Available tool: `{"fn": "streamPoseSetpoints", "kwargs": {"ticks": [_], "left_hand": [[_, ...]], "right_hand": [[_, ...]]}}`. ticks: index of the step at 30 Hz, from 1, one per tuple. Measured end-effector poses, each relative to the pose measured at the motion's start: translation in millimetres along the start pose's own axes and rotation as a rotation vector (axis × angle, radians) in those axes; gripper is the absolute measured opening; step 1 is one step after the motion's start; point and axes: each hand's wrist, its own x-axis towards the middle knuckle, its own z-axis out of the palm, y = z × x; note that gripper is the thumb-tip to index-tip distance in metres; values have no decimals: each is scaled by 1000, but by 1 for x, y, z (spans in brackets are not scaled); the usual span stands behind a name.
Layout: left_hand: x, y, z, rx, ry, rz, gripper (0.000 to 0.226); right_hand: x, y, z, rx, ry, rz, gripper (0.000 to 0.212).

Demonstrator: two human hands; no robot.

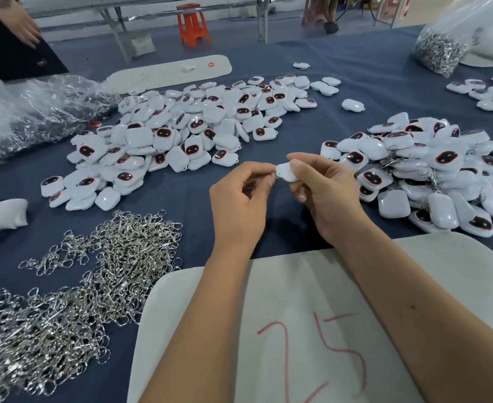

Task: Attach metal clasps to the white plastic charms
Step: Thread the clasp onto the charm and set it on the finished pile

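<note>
My right hand (323,190) pinches a white plastic charm (286,172) above the blue table. My left hand (239,205) pinches a small metal clasp (274,175) right at the charm's left edge; most of the clasp is hidden by my fingers. A big heap of loose white charms (181,132) with dark faces lies behind my hands. Another heap of charms (431,175) with clasps on them lies to the right. A pile of loose metal clasps (88,274) spreads over the near left.
A white foam board (297,330) with red writing lies under my forearms. Clear bags of clasps sit at far left (36,112) and far right (439,50). Another person's hand (21,24) is at top left. A second white board (175,71) lies farther back.
</note>
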Motion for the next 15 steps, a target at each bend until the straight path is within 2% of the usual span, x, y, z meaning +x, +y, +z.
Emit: {"fn": "streamPoseSetpoints", "kwargs": {"ticks": [9,15], "left_hand": [[-1,1,-1,40,-4,-13,13],[-1,-2,-1,107,22,-33,17]], "right_hand": [[0,1,0,75,-96,73,18],[-2,-1,2,-46,-116,61,16]]}}
